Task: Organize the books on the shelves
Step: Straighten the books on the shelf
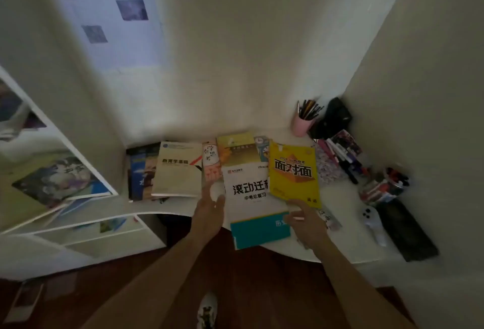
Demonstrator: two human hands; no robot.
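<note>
White-and-teal book (pixel 251 197) lies flat at the desk (pixel 348 239) front edge, bottom end overhanging. Left hand (pixel 209 210) at its left edge, fingers loose, grip unclear. Right hand (pixel 305 221) at its lower right corner, pinching the yellow book (pixel 293 174), which overlaps its right side. Beige book (pixel 176 169) tops a stack left of it; pink pen cup (pixel 302 124) behind-right.

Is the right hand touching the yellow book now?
Touching. In the head view, the right hand has its fingers at the lower edge of the yellow book, with no gap visible, and that book lies tilted over the white and teal book.
</note>
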